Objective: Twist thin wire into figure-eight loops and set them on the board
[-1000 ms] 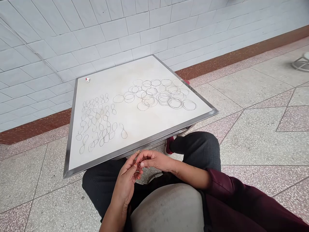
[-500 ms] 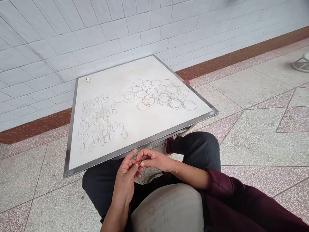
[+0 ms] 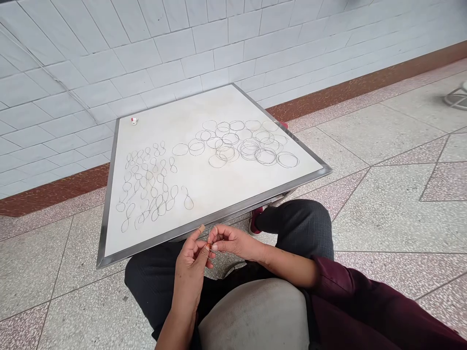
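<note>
My left hand (image 3: pixel 191 260) and my right hand (image 3: pixel 233 242) meet just off the table's near edge, above my lap. Between their pinched fingertips is a thin wire loop (image 3: pixel 214 227), held by both. One finger of my left hand has a tan wrap at its tip. On the white table (image 3: pixel 215 189), several wire pieces twisted into figure-eights (image 3: pixel 188 200) lie in rough rows at the left. Several larger round wire rings (image 3: pixel 287 159) overlap one another at the centre and right.
A small red and white object (image 3: pixel 134 121) stands at the table's far left corner. The table has a metal edge (image 3: pixel 219 216) and stands by a tiled wall. My knees are under its near side. A stool (image 3: pixel 456 98) is at the far right.
The wire loop between my fingers has turned slightly and now stands up above the fingertips. Both hands have stayed in nearly the same place.
</note>
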{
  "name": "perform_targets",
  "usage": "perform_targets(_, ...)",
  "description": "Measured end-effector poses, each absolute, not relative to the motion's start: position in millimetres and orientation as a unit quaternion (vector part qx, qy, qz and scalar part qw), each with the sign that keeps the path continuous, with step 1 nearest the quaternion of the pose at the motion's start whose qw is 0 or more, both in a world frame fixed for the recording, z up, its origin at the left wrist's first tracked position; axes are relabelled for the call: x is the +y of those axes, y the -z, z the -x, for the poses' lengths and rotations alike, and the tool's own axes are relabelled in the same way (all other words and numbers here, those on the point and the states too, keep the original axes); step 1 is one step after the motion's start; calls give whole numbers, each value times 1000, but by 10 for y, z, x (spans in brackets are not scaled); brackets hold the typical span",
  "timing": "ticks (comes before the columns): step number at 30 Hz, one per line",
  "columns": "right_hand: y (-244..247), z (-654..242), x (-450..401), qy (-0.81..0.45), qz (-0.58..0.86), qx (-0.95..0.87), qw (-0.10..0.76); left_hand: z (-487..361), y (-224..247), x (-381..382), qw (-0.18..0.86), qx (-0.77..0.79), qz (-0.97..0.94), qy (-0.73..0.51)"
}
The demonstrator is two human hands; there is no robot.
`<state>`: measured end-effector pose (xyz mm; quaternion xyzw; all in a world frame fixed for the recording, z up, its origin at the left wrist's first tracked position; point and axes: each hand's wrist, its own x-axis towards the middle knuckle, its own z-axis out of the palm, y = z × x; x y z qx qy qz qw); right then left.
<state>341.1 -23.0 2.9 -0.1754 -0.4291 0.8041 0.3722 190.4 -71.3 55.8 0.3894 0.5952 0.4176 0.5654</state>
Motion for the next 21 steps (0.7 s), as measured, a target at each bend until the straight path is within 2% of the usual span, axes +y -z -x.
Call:
perform_targets(16,24,-3352,-242,-792,161,-453,375,-1883,-545,-713,586,597,-403,-371)
perform_targets(21,23,-3359,-233,-788,176,-474,351,-1883,-568,-740,582,598,-426,-350)
